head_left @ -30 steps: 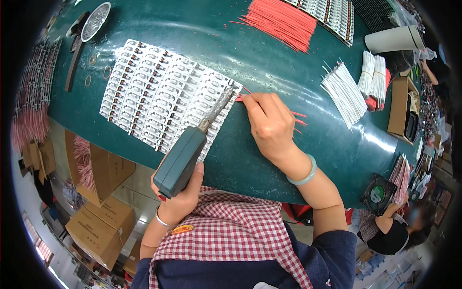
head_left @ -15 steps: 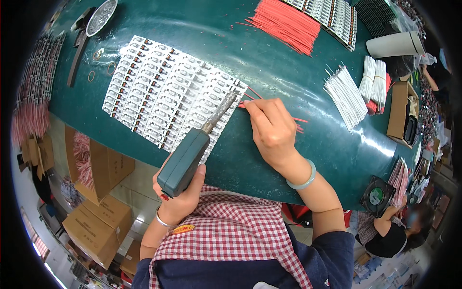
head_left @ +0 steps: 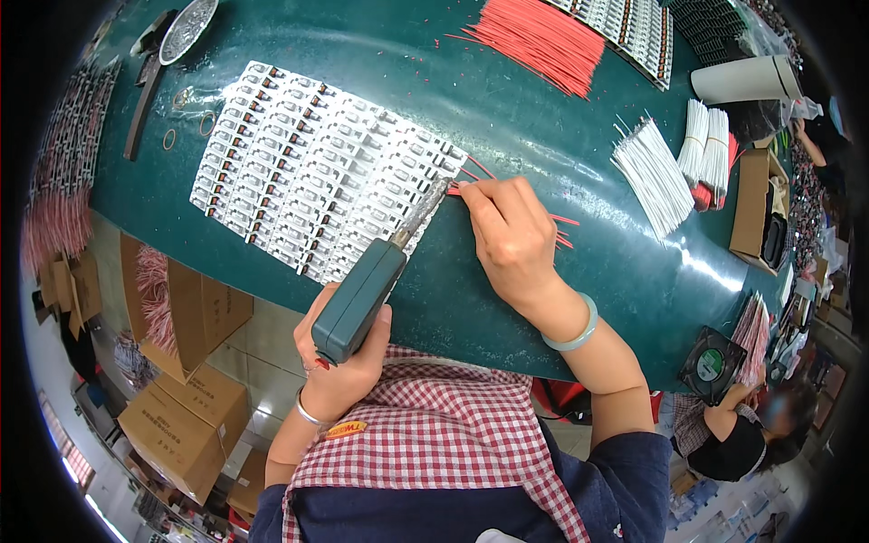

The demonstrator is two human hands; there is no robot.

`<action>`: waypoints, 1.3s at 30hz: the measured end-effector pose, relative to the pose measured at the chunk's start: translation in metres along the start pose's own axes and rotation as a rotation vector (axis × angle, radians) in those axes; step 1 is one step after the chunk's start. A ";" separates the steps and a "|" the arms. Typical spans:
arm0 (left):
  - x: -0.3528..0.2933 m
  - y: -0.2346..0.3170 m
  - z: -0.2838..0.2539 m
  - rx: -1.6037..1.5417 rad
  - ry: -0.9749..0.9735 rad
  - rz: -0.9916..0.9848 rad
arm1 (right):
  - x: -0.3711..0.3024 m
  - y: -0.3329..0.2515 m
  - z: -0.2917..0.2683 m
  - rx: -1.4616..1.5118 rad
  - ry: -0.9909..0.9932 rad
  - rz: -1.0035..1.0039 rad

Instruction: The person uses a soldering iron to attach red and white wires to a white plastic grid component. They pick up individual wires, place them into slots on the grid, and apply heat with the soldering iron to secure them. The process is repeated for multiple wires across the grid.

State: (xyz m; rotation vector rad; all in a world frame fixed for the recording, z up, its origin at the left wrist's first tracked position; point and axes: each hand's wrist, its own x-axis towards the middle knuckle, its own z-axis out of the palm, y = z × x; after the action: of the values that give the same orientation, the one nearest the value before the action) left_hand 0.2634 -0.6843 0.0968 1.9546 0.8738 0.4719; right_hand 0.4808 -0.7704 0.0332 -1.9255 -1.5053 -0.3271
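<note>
My left hand [head_left: 348,362] is wrapped round a dark green soldering gun [head_left: 362,294], seen from above. Its metal nozzle slants up to the right edge of a white sheet of small components [head_left: 290,163] in rows, some dark-topped. At that same edge my right hand [head_left: 516,231] pinches a red wire [head_left: 454,191] between thumb and forefinger, close to the nozzle's tip. The exact contact there is too small to make out. More loose red wires [head_left: 563,220] stick out behind the right hand, on the green table [head_left: 434,308].
Beyond lie a pile of red wires [head_left: 534,41] and another component sheet [head_left: 625,36]. White wires [head_left: 650,176], a cardboard box [head_left: 756,208] and a small black fan [head_left: 711,365] stand right. At the far left are a metal dish [head_left: 188,32] and hanging wired strips [head_left: 68,172].
The soldering gun in my left hand has shifted slightly right, its tip moving down to the wire at the sheet's edge. My right hand has barely moved.
</note>
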 end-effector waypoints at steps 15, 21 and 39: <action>-0.012 -0.011 -0.001 -0.056 0.114 0.030 | -0.001 -0.001 0.001 -0.018 -0.002 0.018; -0.015 -0.012 -0.004 -0.031 0.089 0.036 | 0.003 -0.007 -0.005 0.014 0.055 -0.008; -0.017 -0.012 -0.007 0.021 -0.015 0.010 | -0.007 -0.011 0.000 -0.009 0.003 -0.008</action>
State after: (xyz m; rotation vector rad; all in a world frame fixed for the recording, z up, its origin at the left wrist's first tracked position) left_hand 0.2429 -0.6890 0.0902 1.9801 0.8632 0.4554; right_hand 0.4682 -0.7745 0.0333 -1.9253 -1.5121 -0.3405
